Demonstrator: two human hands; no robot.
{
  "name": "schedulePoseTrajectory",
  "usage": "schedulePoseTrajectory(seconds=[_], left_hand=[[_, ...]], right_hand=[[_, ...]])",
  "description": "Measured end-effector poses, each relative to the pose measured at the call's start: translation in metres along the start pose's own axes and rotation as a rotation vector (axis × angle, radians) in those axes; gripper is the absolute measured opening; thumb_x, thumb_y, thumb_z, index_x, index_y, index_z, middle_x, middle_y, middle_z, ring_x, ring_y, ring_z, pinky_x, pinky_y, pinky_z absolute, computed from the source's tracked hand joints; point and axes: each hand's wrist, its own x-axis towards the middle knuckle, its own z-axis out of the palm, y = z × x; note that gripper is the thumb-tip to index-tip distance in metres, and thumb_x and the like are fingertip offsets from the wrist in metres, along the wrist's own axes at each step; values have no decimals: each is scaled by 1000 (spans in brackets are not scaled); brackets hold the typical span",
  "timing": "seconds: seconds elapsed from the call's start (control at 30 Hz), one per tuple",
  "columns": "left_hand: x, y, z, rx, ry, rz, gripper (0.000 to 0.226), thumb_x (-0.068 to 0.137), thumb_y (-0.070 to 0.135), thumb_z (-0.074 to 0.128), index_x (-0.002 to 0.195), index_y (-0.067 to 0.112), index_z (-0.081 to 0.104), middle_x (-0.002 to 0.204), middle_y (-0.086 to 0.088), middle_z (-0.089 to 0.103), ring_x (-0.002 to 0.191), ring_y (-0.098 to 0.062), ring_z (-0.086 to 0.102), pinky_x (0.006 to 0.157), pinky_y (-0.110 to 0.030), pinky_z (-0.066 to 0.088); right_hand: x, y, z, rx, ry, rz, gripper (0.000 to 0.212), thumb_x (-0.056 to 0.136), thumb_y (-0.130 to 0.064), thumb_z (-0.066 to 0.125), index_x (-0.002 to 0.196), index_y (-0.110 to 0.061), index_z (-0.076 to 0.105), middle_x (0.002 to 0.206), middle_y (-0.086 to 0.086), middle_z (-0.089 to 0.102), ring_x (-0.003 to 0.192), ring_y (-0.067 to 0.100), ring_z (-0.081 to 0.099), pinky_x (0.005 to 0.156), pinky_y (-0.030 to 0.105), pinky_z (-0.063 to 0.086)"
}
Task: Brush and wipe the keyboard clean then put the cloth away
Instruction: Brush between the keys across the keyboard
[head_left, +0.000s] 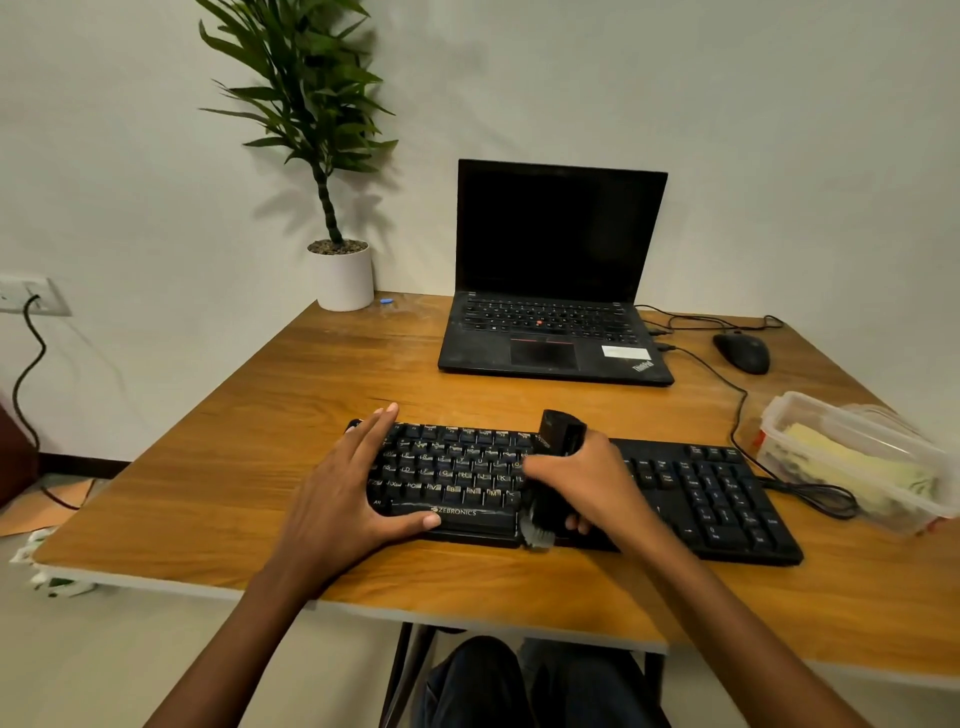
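A black keyboard (701, 493) lies across the near half of the wooden table (260, 467). My left hand (343, 483) rests flat on its left end, fingers straight and thumb along the front edge. My right hand (587, 483) grips a black brush (558, 439) upright over the keyboard's middle, with the pale bristles (535, 535) down at the front edge. A yellow cloth (852, 467) lies folded inside a clear plastic box (789, 415) at the right.
An open black laptop (550, 312) stands behind the keyboard, a black mouse (742, 352) to its right with cables trailing toward the box. A white pot with a plant (344, 278) stands at the back left corner. A wall socket (31, 296) holds a black cord.
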Motion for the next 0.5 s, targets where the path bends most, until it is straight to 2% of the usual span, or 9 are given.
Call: schedulePoseTrajectory(seconds=[0.07,0.2,0.27,0.4,0.43,0.5], left_hand=[[0,1,0,-5,0,-2,115,50,94,45,144,47,-1,155,7,23,136,-19,36,98,-44,45],[0,1,-1,-14,-4,-1,115,49,94,44,144,48,-1,155,7,22,136,-18,34,100,-44,44],[0,1,-1,-17,-7,0,115,49,94,44,144,46,0,155,6,23,137,-18,33,100,-44,43],[0,1,-2,-20,-9,-4,114,48,94,44,143,47,0,154,5,25,136,-17,33,99,-40,41],[0,2,-2,-20,-9,-5,114,48,93,45,143,47,0,154,4,25,136,-17,34,99,-39,41],[0,2,-2,-18,-8,-6,114,48,92,45,143,47,0,154,4,26,135,-17,35,99,-38,41]], right_hand=[[7,-3,-14,90,-13,22,17,79,-18,66,81,-9,53,65,6,62,32,10,48,32,18,37],[17,-5,-18,183,220,13,18,78,-18,67,84,-5,56,64,7,63,35,13,51,34,21,41],[9,-1,-6,150,193,-8,18,79,-18,66,86,-6,55,68,7,62,40,12,52,34,18,40],[-3,3,-11,108,-33,56,16,80,-16,66,80,-7,52,64,7,61,34,11,48,31,18,36],[2,4,-18,145,-35,69,16,80,-15,66,82,-6,52,65,9,61,33,12,47,31,18,36],[15,3,-30,216,82,69,17,79,-14,66,86,-3,54,67,12,62,34,13,48,32,19,37]])
